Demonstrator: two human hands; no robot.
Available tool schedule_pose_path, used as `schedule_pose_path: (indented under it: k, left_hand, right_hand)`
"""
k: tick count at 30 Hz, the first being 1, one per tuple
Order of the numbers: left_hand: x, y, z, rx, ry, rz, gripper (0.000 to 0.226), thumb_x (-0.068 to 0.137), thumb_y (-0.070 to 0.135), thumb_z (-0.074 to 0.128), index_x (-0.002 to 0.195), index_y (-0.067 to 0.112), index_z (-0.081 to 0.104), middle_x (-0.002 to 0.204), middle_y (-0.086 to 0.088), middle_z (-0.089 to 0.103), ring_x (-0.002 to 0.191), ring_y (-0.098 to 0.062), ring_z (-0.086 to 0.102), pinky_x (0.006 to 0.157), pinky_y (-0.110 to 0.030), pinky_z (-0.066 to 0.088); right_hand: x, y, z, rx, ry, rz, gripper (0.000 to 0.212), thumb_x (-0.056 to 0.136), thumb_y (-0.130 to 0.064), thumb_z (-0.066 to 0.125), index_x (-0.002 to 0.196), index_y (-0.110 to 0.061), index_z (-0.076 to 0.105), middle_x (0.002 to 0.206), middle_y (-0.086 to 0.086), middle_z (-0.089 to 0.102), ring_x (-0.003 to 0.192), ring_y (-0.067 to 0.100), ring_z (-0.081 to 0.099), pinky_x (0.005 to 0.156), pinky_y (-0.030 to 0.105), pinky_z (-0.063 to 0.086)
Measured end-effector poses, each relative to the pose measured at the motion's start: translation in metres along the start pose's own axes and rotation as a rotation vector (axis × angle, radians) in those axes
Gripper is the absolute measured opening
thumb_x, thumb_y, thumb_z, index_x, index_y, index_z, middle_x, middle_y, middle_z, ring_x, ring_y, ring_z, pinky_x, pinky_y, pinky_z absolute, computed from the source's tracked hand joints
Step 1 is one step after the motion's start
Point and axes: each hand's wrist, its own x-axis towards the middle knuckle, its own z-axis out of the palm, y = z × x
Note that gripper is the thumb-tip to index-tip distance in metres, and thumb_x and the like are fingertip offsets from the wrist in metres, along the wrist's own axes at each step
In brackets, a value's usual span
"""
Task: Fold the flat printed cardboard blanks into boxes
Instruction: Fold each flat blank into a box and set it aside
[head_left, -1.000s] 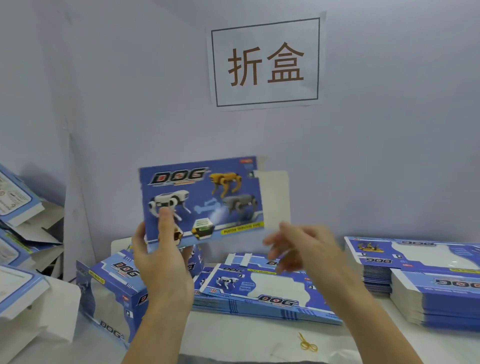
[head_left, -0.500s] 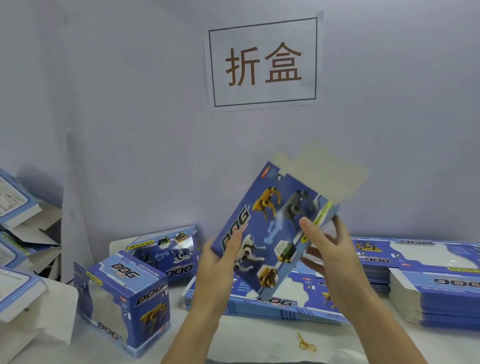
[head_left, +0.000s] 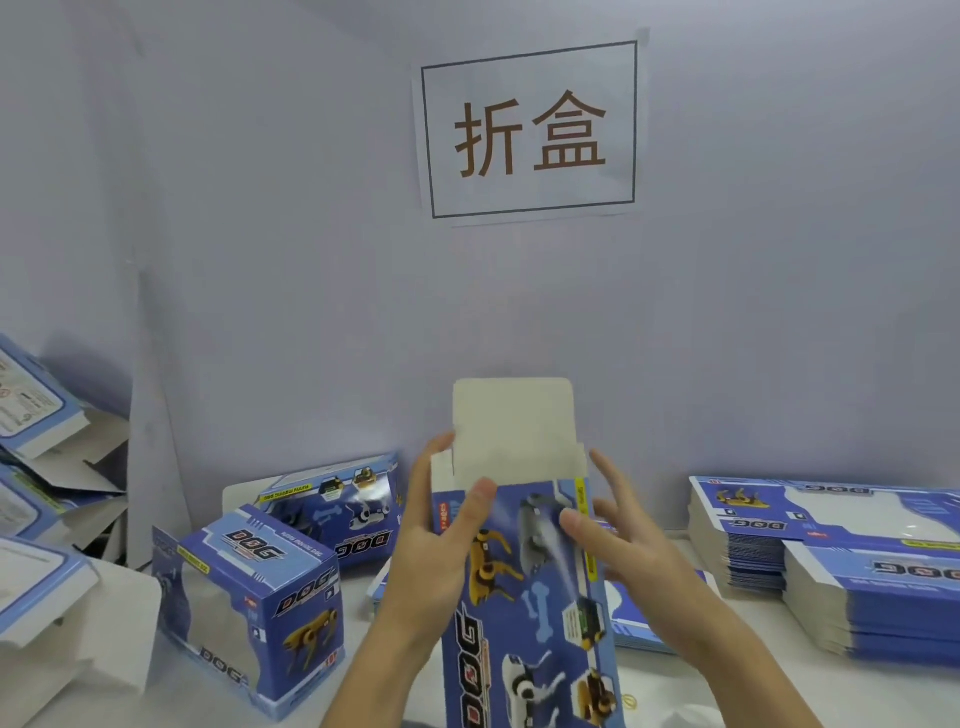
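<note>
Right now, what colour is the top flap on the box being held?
Plain off-white flap, unprinted; head view.

Folded box (head_left: 249, 613) blocks left (stacks (head_left: 831, 545) right).

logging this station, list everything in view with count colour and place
held blank: 1, blue print, pale flap up, centre, between both hands
folded boxes: 2, blue, table left of centre, one behind the other
blank stacks: at least 2 at right, blue and white; more flat blanks lie behind the held one
side boxes: several, blue and white, flaps open, piled at far left
sign: 1, white with brown characters, on wall
scissors: 1, yellow, table near bottom, mostly hidden
table: 1, white
left hand: 1, grips the blank's left edge, thumb on front
right hand: 1, fingers spread at the blank's right edge, thumb on front
</note>
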Motion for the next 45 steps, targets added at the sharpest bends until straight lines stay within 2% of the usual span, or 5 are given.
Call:
schedule_pose_path:
  k: [12,17,23,36,45]
  left_hand:
    - [-0.006,-0.013,0.011,0.151,0.101,-0.03,0.046,0.086,0.066,0.056,0.093,0.024,0.073,0.112,0.005,0.069,0.111,-0.009,0.061,0.087,-0.011,0.044]
    - [-0.001,-0.006,0.01,0.134,0.053,-0.085,0.038,0.089,0.038,0.048,0.067,0.013,0.065,0.088,-0.016,0.067,0.093,-0.042,0.063,0.08,-0.05,0.054]
    - [0.0,0.0,0.006,-0.163,0.108,-0.204,0.037,0.1,0.006,0.038,0.12,0.036,0.05,0.099,-0.005,0.07,0.069,-0.029,0.074,0.049,-0.031,0.056]
    - [-0.002,-0.012,0.01,-0.167,0.266,-0.02,0.046,0.103,0.029,0.041,0.062,0.023,0.061,0.101,-0.006,0.071,0.089,-0.03,0.072,0.061,-0.038,0.059]
    - [0.004,-0.003,0.006,-0.171,0.228,-0.061,0.036,0.098,0.053,0.034,0.115,0.033,0.059,0.108,0.003,0.072,0.097,-0.027,0.072,0.068,-0.038,0.061]
  right_hand:
    - [0.005,0.001,0.02,0.202,0.153,-0.095,0.044,0.094,-0.064,0.035,0.118,-0.047,0.067,0.121,-0.011,0.071,0.112,0.01,0.067,0.09,0.03,0.057]
    - [0.007,-0.002,0.025,0.068,0.262,-0.027,0.04,0.104,-0.028,0.044,0.083,-0.034,0.078,0.082,0.005,0.073,0.078,0.016,0.072,0.066,0.027,0.056]
    - [0.008,0.0,0.021,0.23,0.238,0.06,0.034,0.099,-0.011,0.046,0.121,-0.038,0.045,0.07,0.009,0.065,0.06,0.019,0.067,0.047,0.026,0.053]
    - [-0.002,0.004,0.027,0.341,0.344,-0.046,0.039,0.088,-0.037,0.042,0.088,-0.008,0.069,0.104,0.022,0.07,0.095,0.036,0.069,0.072,0.044,0.056]
    - [0.0,0.0,0.006,0.236,-0.018,-0.1,0.059,0.096,-0.024,0.059,0.148,-0.039,0.036,0.141,0.01,0.057,0.118,0.021,0.06,0.106,0.043,0.044]
